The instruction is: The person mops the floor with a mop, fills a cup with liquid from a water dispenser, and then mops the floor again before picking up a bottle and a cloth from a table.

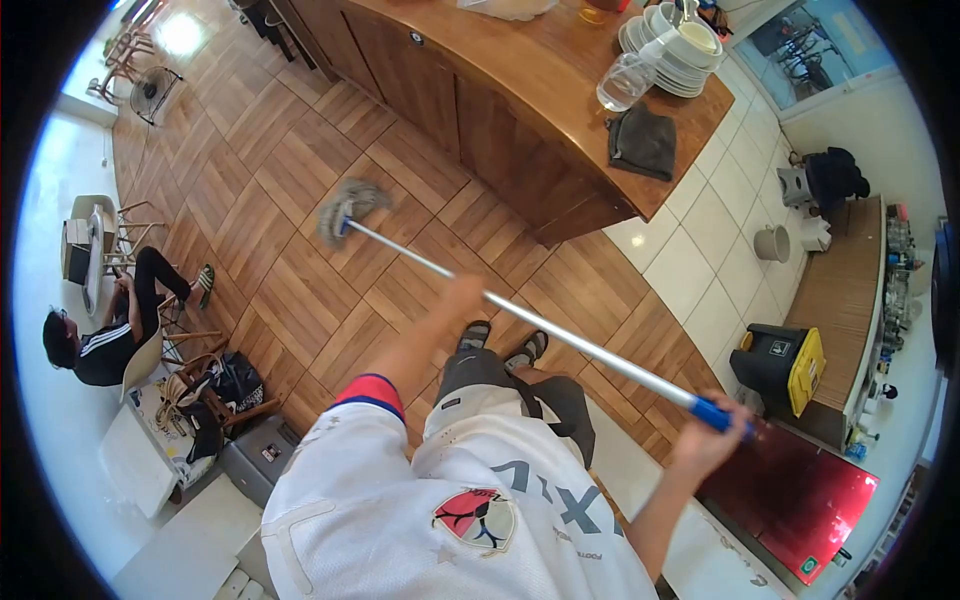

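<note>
I hold a mop with a long metal handle (590, 347) slanted across the view. Its grey string head (347, 208) rests on the wooden parquet floor (270, 230) ahead of me. My left hand (464, 295) grips the shaft near its middle. My right hand (712, 435) is closed around the blue grip at the handle's end. My sandalled feet (500, 345) stand on the floor just below the shaft.
A wooden counter (560, 110) stands ahead with stacked white plates (672, 45), a glass jug (625, 80) and a grey cloth (642, 142). A person sits on a chair (105, 335) at left. A black-and-yellow bin (785, 362) and red surface (795, 495) are at right.
</note>
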{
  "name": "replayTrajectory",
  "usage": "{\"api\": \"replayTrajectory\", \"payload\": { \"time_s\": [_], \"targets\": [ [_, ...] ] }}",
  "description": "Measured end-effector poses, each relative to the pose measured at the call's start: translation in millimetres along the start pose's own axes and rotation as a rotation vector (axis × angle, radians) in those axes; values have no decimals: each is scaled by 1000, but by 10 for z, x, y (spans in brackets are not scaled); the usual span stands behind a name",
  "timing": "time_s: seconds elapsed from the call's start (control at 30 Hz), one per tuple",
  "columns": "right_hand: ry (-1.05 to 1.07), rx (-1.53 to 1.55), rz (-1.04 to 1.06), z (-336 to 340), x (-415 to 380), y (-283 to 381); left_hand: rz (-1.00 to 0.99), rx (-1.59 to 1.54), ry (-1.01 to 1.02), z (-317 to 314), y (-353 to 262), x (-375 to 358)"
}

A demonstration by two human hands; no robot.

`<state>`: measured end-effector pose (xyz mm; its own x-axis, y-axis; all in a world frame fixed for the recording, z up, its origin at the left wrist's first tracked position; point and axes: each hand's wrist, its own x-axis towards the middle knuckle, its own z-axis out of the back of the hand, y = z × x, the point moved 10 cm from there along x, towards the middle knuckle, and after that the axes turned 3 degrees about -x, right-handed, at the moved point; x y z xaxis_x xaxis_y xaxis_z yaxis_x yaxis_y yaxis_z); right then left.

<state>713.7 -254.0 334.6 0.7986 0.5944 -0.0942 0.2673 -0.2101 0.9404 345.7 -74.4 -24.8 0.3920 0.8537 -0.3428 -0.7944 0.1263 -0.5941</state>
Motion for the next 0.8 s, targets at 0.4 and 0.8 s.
{"api": "replayTrajectory", "payload": {
  "time_s": [0.4,0.8],
  "targets": [
    [328,78,-326,249,1395,66,209,286,102,-387,-910,558],
    [204,-336,875,317,2707,4585,-459,-415,201,-1153,-5938,953]
  ]
}}
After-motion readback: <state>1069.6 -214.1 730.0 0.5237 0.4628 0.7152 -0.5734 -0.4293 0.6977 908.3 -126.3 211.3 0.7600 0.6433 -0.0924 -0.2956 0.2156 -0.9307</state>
